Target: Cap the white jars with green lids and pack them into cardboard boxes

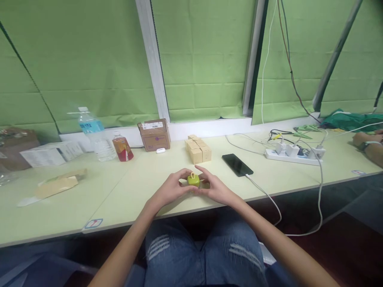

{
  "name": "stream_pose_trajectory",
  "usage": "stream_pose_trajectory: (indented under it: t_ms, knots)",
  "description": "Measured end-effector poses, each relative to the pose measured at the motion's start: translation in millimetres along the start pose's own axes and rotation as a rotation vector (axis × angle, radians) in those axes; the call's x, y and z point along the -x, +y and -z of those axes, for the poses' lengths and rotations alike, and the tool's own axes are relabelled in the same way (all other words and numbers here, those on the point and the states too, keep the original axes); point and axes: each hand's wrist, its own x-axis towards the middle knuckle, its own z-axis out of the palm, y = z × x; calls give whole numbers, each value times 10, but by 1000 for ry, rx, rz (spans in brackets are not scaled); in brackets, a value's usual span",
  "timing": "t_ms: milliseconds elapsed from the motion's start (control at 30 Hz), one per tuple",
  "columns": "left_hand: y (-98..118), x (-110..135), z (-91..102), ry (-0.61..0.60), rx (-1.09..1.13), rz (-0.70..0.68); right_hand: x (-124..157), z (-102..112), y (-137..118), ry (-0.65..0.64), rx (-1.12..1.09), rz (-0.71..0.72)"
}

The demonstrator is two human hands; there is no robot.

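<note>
Near the table's front edge, a small yellow-green object [193, 180] with rounded corners and a pale loop on top sits between my two hands. I cannot make out its kind. My left hand [176, 186] is curved around its left side, thumb in front and fingers behind. From the right, my right hand [213, 186] closes on it the same way, and the two thumbs almost meet in front. The object's lower part is partly hidden by the thumbs. Just behind my hands stands a cluster of light wooden blocks [196, 150].
A black phone [237, 164] with a white cable lies to the right, before a white power strip [293, 156]. A brown box [154, 135], a white earbuds case [160, 150], a drink bottle [122, 147] and a water bottle [97, 137] stand left. Another person's arm [371, 145] rests far right.
</note>
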Motion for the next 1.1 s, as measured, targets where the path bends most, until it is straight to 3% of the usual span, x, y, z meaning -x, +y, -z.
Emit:
stream_pose_trajectory:
  t_ms: [467,700,833,900,967,1033,1100]
  knots:
    - [-3,-34,-31,104,12,1,-6,-4,-35,17,59,5]
    - [16,7,-20,28,-10,21,5,-5,-34,6,50,16]
    - [55,-9,45,121,-92,8,9,-2,-6,4,81,23]
    - [43,13,233,228,-186,22,14,-2,-4,10,119,39]
    - [-18,108,595,423,-329,75,26,-9,-19,22,163,89]
    - [-132,295,1127,665,-540,222,41,-24,-45,30,210,164]
    - [-273,555,1757,751,-805,420,56,-44,-70,38,265,230]
